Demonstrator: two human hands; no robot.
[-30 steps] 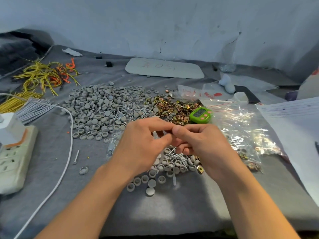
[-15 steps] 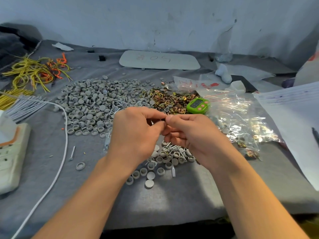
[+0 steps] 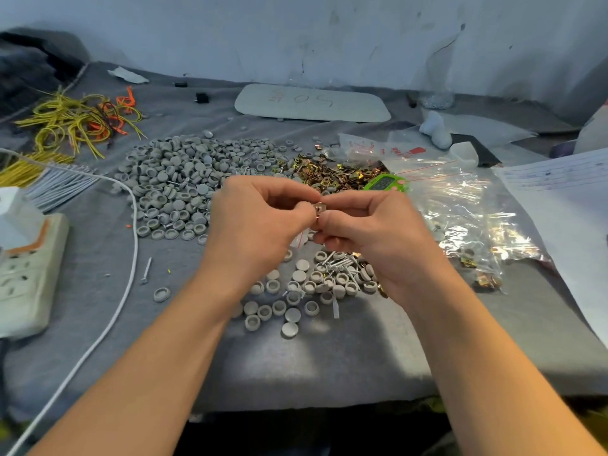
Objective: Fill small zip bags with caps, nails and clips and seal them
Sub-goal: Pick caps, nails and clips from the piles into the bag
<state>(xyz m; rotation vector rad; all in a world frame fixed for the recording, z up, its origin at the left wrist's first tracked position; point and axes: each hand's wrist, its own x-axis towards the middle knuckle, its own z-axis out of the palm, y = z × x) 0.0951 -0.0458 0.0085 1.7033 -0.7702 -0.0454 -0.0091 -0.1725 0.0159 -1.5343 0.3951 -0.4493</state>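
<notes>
Forearms come in from bottom edge over grey cloth table (image 3: 296,363). Nearest stuff: small scatter of caps (image 3: 297,292) w/ a few nails (image 3: 339,262) mixed in, lying below the hands; one stray cap (image 3: 161,294) and one loose nail (image 3: 145,270) off to the left, near white cable (image 3: 133,225). Power strip (image 3: 29,274) at left edge. Mid: left hand (image 3: 260,222) and right hand (image 3: 371,232) raised above the scatter, fingertips meeting; thumb+index of both closed on one small metal clip (image 3: 318,209), other fingers curled under. Bit of clear zip bag (image 3: 300,239) w/ red line shows just below the fingertips, can't tell which hand has it. Behind hands: big heap of grey caps (image 3: 177,182) on left, pile of brass clips (image 3: 329,174) beside it on right, green counter (image 3: 383,183) touching the clip pile. Large clear bags (image 3: 467,209) to the right, some w/ parts inside, paper sheet (image 3: 559,192) at right edge. Far left: grey ties (image 3: 62,185), yellow wires (image 3: 72,123). Far back: white board (image 3: 312,102) flat by the wall.
</notes>
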